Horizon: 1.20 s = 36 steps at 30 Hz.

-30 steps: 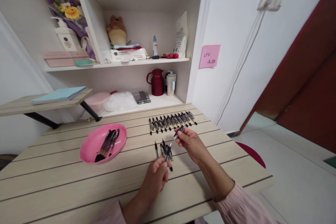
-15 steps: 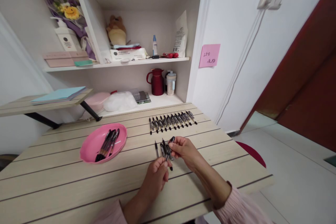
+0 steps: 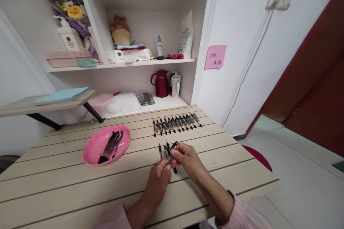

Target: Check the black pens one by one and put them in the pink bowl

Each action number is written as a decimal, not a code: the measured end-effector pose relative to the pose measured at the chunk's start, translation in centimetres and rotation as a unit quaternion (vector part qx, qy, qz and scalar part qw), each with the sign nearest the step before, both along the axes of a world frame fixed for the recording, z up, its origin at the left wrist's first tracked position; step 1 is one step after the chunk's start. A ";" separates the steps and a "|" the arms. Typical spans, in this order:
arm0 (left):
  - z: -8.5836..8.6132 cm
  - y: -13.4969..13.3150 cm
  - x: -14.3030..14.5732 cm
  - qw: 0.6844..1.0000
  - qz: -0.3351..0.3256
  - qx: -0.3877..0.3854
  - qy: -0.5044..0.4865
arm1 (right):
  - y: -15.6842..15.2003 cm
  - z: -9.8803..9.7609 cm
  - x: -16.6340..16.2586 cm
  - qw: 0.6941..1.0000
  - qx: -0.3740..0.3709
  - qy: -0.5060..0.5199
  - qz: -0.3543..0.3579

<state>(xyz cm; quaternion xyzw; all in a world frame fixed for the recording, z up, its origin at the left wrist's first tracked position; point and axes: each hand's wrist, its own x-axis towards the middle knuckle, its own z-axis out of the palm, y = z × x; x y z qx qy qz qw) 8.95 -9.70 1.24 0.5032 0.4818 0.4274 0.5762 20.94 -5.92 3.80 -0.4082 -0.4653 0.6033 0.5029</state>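
Note:
My left hand (image 3: 159, 176) is closed in a pinch at the lower end of a clear pen cap with a black top (image 3: 174, 146). My right hand (image 3: 186, 155) grips the upper part of the same cap between thumb and fingers. Whether a pen sits inside it cannot be made out. Just behind my fingers lie an uncapped black pen (image 3: 160, 151) and more pen parts, partly covered by my hands. Farther back, several black pens and clear caps (image 3: 176, 124) lie side by side in a row. A pink dish (image 3: 90, 150) to the left holds several black pens (image 3: 109, 146).
The slatted wooden table (image 3: 80, 193) reaches to a white shelf unit (image 3: 150, 65). A small raised stand (image 3: 21, 105) with blue paper is at the left. A dark red jug (image 3: 161, 84) and a pale cup (image 3: 175, 85) stand on the lower shelf.
My right hand has come slightly down and closer to my left hand, bringing the black top of the cap lower. The pens on the table and in the dish lie as before.

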 end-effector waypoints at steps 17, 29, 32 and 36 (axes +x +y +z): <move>7.7 7.1 -18.8 0.821 0.241 0.042 0.515 | 0.0 -5.3 5.5 0.972 0.028 -0.213 -0.099; 6.6 7.0 -18.3 0.739 0.239 0.044 0.628 | -2.4 -2.9 2.3 0.827 0.126 -0.546 -0.056; 6.1 5.7 -14.7 0.769 0.195 0.134 0.593 | -3.2 -2.7 0.7 0.756 0.145 -0.635 -0.059; 4.2 3.4 -8.6 0.913 0.080 0.192 0.350 | -3.3 -3.0 -0.1 0.716 0.165 -0.676 -0.056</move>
